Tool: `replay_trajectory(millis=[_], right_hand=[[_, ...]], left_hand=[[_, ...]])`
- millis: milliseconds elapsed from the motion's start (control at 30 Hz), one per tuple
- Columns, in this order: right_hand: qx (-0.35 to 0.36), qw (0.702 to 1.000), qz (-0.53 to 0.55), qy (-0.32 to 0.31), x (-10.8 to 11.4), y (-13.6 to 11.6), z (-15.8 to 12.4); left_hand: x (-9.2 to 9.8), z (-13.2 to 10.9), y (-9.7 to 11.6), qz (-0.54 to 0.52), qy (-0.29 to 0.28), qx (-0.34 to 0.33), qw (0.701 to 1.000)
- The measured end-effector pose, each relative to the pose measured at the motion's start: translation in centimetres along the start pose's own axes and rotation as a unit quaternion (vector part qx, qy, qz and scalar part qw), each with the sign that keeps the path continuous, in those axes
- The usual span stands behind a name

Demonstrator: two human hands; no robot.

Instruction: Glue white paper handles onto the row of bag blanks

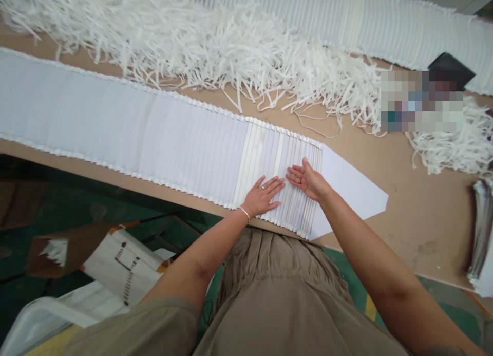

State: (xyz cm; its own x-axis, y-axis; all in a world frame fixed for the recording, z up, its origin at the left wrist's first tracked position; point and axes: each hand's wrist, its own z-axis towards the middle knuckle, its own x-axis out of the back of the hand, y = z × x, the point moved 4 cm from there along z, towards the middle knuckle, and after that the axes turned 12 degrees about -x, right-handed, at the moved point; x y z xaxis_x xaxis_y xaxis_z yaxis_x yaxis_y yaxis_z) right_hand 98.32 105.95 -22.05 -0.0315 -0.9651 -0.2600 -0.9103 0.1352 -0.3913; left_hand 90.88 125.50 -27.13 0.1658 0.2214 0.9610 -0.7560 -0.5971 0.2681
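Observation:
A long row of overlapping white paper sheets (185, 145) runs along the table from the left, with narrow folded ends along both sides. At its right end the last sheet (346, 186) lies flat and tapers to a blunt tip. My left hand (264, 195) rests palm down on the row, fingers spread, with a ring and a bracelet on it. Just to its right, my right hand (308, 180) is over the closely spaced edges, turned on its side with fingers stretched out. Neither hand holds anything.
Beyond the row lies a heap of white strips (215, 42) on the brown table (416, 238). A second row of overlapping sheets (346, 17) is at the back. A dark flat object (451, 71) sits near a blurred patch. A paper stack (481, 227) stands right; a carton (119, 263) is below left.

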Motion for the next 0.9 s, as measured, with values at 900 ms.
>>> replay_trajectory(millis=[900], right_hand=[[0.005,0.997,-0.025,0.066,3.6,-0.3,-0.7]], left_hand=[[-1.3,3.9,4.3,0.008,-0.009,-0.053,0.999]])
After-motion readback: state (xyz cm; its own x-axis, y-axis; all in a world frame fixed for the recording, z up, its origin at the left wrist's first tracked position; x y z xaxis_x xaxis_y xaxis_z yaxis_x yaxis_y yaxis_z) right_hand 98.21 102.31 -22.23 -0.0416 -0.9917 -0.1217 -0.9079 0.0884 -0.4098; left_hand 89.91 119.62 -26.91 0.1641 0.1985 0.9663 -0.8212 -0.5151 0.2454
